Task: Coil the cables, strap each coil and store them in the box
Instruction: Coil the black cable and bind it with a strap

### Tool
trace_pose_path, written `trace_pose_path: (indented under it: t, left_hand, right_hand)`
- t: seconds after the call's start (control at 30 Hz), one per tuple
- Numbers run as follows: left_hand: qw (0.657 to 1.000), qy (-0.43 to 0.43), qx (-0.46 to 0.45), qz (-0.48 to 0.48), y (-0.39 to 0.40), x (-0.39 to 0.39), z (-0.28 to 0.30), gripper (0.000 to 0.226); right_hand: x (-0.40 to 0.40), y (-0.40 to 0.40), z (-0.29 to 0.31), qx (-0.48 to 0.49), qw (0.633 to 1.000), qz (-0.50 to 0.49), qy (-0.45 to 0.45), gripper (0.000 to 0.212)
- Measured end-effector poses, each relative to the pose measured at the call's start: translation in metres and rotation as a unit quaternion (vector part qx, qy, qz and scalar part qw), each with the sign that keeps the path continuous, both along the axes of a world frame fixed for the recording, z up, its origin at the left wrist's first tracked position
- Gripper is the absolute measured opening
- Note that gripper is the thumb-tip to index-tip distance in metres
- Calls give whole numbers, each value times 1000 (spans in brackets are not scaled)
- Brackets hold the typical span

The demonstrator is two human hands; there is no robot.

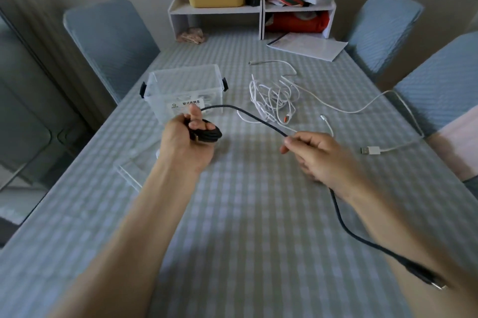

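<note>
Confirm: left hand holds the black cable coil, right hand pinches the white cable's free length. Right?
Not quite. In the head view the right hand pinches the black cable, the one coiled in the left hand. The white cables lie untouched on the table.

1 head view, looking forward and down along table (258, 214), close above both forearms

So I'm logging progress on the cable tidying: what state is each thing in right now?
Black cable: partly coiled, tail loose.
Left hand: grips the coil.
Right hand: pinches the black cable.
White cables: uncoiled, tangled on the table.
Clear box: open, lid off.
</note>
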State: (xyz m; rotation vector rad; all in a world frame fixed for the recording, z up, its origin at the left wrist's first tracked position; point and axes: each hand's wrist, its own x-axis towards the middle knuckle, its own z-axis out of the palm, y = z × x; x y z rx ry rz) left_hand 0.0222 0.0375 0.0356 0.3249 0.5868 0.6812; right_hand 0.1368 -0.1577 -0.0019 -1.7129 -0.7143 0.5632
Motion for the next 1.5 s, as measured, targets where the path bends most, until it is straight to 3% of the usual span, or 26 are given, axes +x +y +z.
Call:
trace_pose_path:
  t: [0.07,0.13,0.27,0.43,0.57,0.7,0.83,0.97,1.1,1.2,1.27,1.4,1.5]
  left_hand:
    - [999,47,4,5,-9,2,1,24]
    - [999,50,3,13,-15,4,1,23]
    - [999,18,36,14,-21,4,6,27]
    - [991,8,127,-35,-30,5,9,24]
    - [958,129,236,-104,-40,10,3,24]
    - [875,239,379,-183,-46,9,-8,26]
    - [847,258,420,-199,-54,9,-14,24]
    - [849,269,412,-192,-48,13,-18,24]
    - [928,165,275,-189,-42,12,-15,20]
    - [937,117,268,-192,-42,11,-13,24]
    - [907,120,341,-216,-49,10,-16,31]
    - [793,176,517,-270,-61,6,-26,38]
    - [783,157,511,-318,-63,4,-23,34]
  right_hand:
    - [-7,2,-2,-30,992,-8,-123,26]
    - [-15,5,-3,-99,958,26,-267,30]
    - [-31,7,8,-202,889,118,-394,25]
    - [-42,8,14,-213,833,186,-475,42]
    - [-42,5,10,-93,806,149,-565,18]
    - [-37,2,11,61,873,104,-473,17]
    - [-33,1,15,158,920,86,-348,18]
    - [-30,1,17,214,962,89,-142,23]
    - [-26,3,14,151,988,17,0,35]
    - [-25,0,17,108,990,55,67,39]
    - [-25,-3,21,108,986,105,76,36]
    - [-17,-10,25,145,981,131,7,28]
    - [-7,-14,26,145,981,79,-98,27]
